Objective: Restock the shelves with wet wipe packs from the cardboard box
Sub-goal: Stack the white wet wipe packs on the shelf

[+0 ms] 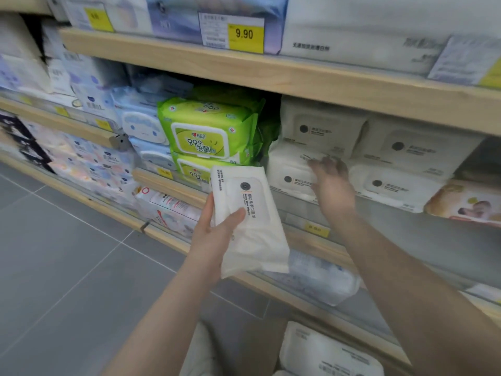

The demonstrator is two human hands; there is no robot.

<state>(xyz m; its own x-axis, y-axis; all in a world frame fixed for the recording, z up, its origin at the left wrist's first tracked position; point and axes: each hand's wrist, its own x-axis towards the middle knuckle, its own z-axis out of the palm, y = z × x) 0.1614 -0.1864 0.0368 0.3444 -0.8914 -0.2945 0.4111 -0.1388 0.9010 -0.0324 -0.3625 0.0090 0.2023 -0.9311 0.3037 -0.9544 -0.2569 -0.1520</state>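
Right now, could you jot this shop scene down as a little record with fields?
left hand: grips a white pack
right hand: blurred, fingers spread, reaching at the white stack
green packs: stacked left of the white stack, same shelf
price tag: yellow, reads 9.90, shelf above
more white packs: below, near bottom edge
floor: grey tiles

Bright, even indoor light w/ a cool cast; no hard shadows; dark gap behind the green packs (217,128) under the upper shelf board (271,74); right hand (329,183) smeared by motion blur, fingers indistinct; left hand (214,234) and its white pack (249,218) sharper, print legible; price tag (245,33) reads clearly; wide-angle bend tilts shelf lines; left and top-right edges soft, labels there unreadable.
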